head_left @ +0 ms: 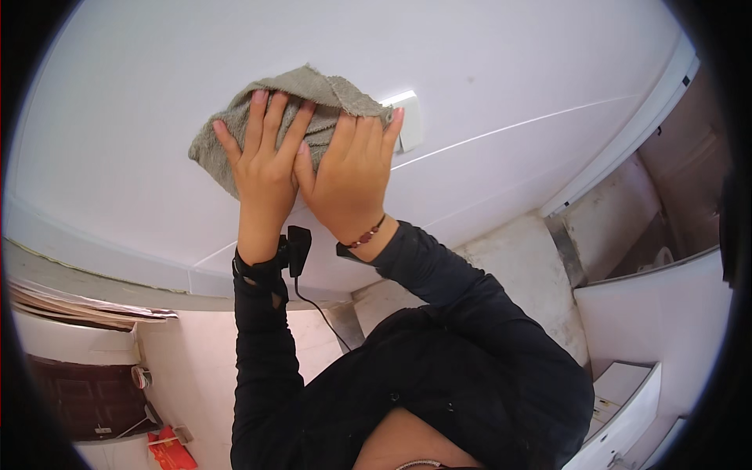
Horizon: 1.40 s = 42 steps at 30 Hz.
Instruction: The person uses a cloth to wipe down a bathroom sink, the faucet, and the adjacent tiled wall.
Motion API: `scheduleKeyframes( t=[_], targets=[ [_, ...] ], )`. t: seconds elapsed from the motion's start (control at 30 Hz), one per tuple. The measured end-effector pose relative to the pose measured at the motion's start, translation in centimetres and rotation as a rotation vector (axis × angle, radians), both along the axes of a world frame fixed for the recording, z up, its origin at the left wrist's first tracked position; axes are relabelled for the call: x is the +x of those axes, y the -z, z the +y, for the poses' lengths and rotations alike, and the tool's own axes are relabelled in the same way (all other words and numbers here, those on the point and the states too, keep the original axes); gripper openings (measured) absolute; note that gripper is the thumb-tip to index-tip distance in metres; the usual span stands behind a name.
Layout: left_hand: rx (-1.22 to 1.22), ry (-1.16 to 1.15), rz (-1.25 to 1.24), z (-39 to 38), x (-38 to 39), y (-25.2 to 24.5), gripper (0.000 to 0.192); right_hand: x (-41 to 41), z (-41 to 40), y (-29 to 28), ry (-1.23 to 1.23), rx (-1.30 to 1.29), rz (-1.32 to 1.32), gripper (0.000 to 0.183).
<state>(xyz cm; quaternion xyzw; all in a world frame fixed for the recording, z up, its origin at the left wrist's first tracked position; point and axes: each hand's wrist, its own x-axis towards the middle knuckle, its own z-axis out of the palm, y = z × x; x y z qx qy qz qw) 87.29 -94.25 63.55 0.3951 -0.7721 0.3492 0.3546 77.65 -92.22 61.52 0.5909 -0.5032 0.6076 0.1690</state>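
A grey-green terry cloth [229,126] lies bunched and folded against the white wall [164,76]. My left hand [264,147] presses on it with the fingers spread. Beside it, my right hand [352,164] rests on the cloth's right part, its fingers close together and partly under a folded edge; whether they grip it is not clear. The two thumbs are close together. A white wall switch plate [409,120] shows just right of my right fingers, touching or near the cloth's end. A beaded bracelet is on my right wrist, and a black device with a cable is at my left wrist.
A white door frame [623,141] stands at the right, with a doorway beyond it. Lower right is a white cabinet [623,405]. A dark brown door [88,399] and a red packet [170,449] are at the lower left. Pale floor [517,258] shows behind my right arm.
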Motion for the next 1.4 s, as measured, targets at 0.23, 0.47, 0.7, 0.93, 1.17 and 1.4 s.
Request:
scheduleKeyframes(
  t=[0.23, 0.47, 0.7, 0.93, 1.17, 1.4],
  targets=[
    [-0.047, 0.021, -0.05, -0.8, -3.4, -0.7, 0.034, -4.4, -0.5, -0.4, 0.031, 0.017, 0.111, 0.039],
    [-0.027, 0.104, 0.008, -0.9, -4.0, -0.4, 0.031, -4.5, -1.4, 0.2, 0.033, -0.086, 0.146, 0.034],
    [-0.072, -0.028, 0.139, -1.0, 2.6, 4.1, 0.028, 1.9, -1.0, 3.2, -0.258, -0.146, 0.137, 0.027],
    [-0.29, -0.181, 0.403, -0.4, 11.8, 11.3, 0.031, 9.4, -3.5, 7.4, -0.344, -0.358, 0.5, 0.013],
    [-0.168, -0.289, 0.579, 0.1, 11.1, 20.6, 0.033, 7.2, -3.4, 14.0, -0.369, -0.268, 0.653, 0.011],
    [0.12, -0.068, 0.139, -0.7, -0.5, 21.7, 0.026, -5.7, -5.9, 19.6, 0.052, -0.213, 0.507, 0.024]
  ],
)
